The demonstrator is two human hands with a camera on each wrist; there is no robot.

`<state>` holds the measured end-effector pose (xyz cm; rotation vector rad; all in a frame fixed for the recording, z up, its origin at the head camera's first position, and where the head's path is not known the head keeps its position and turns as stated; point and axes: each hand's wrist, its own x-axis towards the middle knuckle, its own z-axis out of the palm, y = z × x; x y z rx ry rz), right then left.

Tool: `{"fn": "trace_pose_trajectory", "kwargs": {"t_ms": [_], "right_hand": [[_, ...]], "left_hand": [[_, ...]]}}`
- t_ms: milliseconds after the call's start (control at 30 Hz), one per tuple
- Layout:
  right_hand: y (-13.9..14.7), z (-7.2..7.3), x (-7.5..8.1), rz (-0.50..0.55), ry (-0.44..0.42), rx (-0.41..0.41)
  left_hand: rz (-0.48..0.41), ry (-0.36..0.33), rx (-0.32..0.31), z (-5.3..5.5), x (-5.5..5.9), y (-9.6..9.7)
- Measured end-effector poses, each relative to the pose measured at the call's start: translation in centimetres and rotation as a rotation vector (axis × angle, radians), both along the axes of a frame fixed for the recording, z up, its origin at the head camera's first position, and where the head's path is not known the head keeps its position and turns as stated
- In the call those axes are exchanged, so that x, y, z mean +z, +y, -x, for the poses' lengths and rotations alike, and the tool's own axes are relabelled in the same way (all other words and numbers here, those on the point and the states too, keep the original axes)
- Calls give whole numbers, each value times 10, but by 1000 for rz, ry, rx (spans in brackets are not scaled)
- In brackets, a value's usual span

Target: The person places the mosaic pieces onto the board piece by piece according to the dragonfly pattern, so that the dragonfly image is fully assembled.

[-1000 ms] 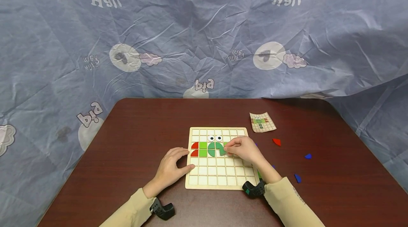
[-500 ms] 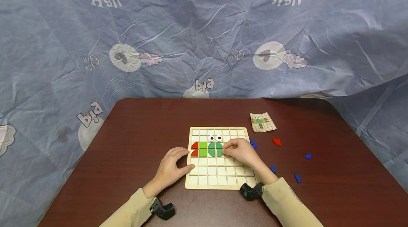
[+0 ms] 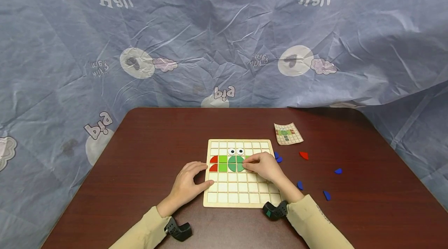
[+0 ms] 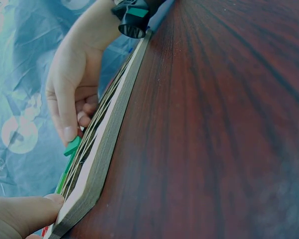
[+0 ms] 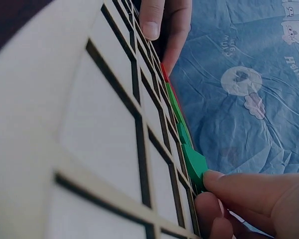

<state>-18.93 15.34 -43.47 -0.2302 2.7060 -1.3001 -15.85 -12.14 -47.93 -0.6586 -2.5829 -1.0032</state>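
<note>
A pale wooden grid board [image 3: 238, 199] lies on the table. My right hand [image 3: 264, 166] pinches a dark green quarter-circle tile [image 5: 193, 162] between thumb and fingers; the right wrist view shows it tilted at its square, next to the other dark green pieces [image 3: 232, 163]. Together they look like a circle from above. My left hand [image 3: 189, 182] rests at the board's left edge, thumb on the frame and fingers fairly straight. Near it sit red quarter tiles [image 3: 214, 159] and light green squares [image 3: 223, 163]. Two eye tiles [image 3: 236, 151] sit above the circle. My right hand partly hides light green to its right.
A small pattern card [image 3: 288, 134] lies behind the board's right corner. To the right are a loose red piece [image 3: 304, 155] and several blue pieces [image 3: 327, 195]. A patterned blue-grey cloth [image 3: 224, 39] hangs behind the dark wooden table [image 3: 164, 136].
My right hand has moved slightly left, and the dark green tile has gone from askew to lined up with the circle. Blue pieces beside the board came into view. My left hand stays put.
</note>
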Motion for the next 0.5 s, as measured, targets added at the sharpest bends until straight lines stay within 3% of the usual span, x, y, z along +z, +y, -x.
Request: {"fn": "trace_pose_trajectory", "kwargs": {"t_ms": [500], "right_hand": [[0,-1,-1,-32,35,12]], "left_hand": [[-2,3,0,0,-1,0]]}}
